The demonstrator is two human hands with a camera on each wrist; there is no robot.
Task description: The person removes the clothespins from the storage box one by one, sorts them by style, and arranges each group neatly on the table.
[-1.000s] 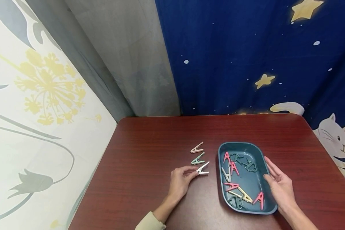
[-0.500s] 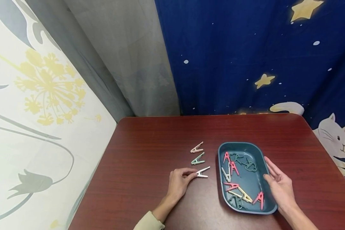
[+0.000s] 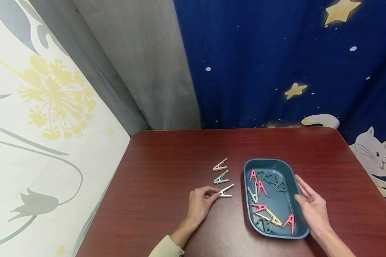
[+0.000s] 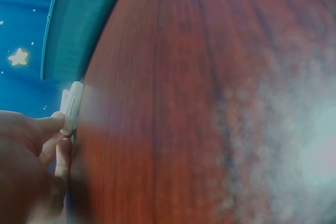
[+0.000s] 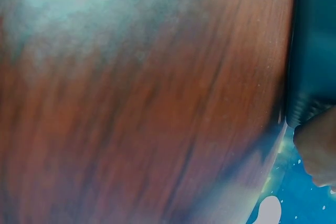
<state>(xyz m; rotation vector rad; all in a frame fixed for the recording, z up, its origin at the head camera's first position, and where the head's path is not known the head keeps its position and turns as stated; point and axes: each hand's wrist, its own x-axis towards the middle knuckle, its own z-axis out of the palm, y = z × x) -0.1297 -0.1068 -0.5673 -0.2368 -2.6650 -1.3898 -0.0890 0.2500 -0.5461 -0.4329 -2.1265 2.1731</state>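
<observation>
My left hand (image 3: 201,202) pinches the spring end of a white clothespin (image 3: 226,191) between thumb and fingers, low over the table. In the left wrist view, the white clothespin (image 4: 73,106) shows edge-on at the fingertips. Just beyond it, a green clothespin (image 3: 221,177) and a beige clothespin (image 3: 220,165) lie in a column with it. To the right, my right hand (image 3: 314,208) holds the side of a dark teal tray (image 3: 284,233), thumb over the rim and fingers along the outer wall.
Inside the tray lie several pink clothespins (image 3: 288,223), a white clothespin (image 3: 252,195), a yellow clothespin (image 3: 274,217) and dark green cloud-shaped clips (image 3: 280,184). The reddish-brown table (image 3: 167,160) ends at a blue starry curtain (image 3: 251,64) and a grey curtain (image 3: 141,64).
The white clothespin in my left hand has shifted slightly left and toward me, turning a little. My right hand and the tray have stayed in place.
</observation>
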